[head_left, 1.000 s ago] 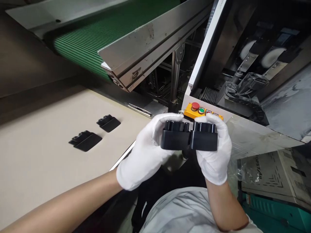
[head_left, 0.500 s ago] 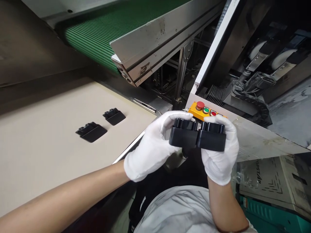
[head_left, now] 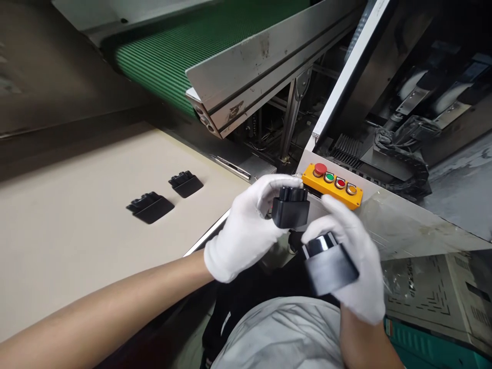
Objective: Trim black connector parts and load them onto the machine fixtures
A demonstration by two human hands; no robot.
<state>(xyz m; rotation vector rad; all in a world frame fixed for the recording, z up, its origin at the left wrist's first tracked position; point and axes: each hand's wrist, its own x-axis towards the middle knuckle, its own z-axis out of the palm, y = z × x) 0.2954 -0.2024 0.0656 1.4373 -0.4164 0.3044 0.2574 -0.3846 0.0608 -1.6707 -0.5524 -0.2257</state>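
Note:
My left hand (head_left: 246, 228), in a white glove, grips a black plastic housing (head_left: 291, 212) with a row of rounded tubes along its top. A second housing of the same kind (head_left: 331, 270) is held in my gloved right hand (head_left: 357, 256), lower and tilted, somewhat blurred by motion. A gap separates the two parts. On the beige table to the left lie two more black housings, one nearer (head_left: 154, 209) and one farther back (head_left: 188, 185), both with their tubes pointing away from me.
The beige table (head_left: 77, 246) spreads out at left. Behind it runs a green ribbed conveyor belt (head_left: 161, 61) with a metal side rail (head_left: 246, 66). A yellow button box (head_left: 332, 186) sits on the machine's edge beyond my hands. A cardboard box (head_left: 423, 292) stands at lower right.
My right hand has drawn its housing down and away from the left one, tilting it; before, the two were side by side. My left hand still holds its part at about the same height.

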